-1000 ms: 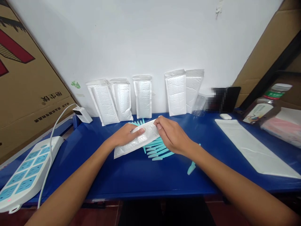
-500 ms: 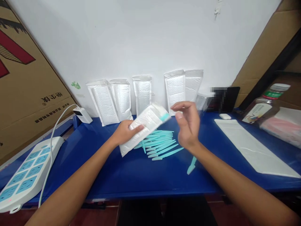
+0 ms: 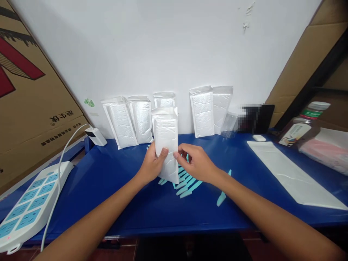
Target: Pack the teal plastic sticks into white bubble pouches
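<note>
A white padded envelope (image 3: pixel 166 136) stands nearly upright above the middle of the blue table. My left hand (image 3: pixel 152 163) grips its left side, thumb across the front. My right hand (image 3: pixel 195 161) pinches the envelope's right edge between thumb and fingers. Several turquoise plastic razors (image 3: pixel 187 185) lie in a fanned pile beneath, partly hidden by the envelope and my right hand. One more turquoise razor (image 3: pixel 221 198) lies apart, partly covered by my right forearm. Whatever is inside the envelope cannot be seen.
Several padded envelopes (image 3: pixel 201 112) lean against the wall. A flat white envelope (image 3: pixel 290 174) lies at right, near a bottle (image 3: pixel 297 127) and a clear plastic cup (image 3: pixel 230 125). On the left are a power strip (image 3: pixel 35 203) and a white charger (image 3: pixel 96 136) with a cable.
The envelope has turned from tilted to upright, and its turquoise contents at the mouth no longer show. My right hand has moved left and down, from open beside it to pinching its edge.
</note>
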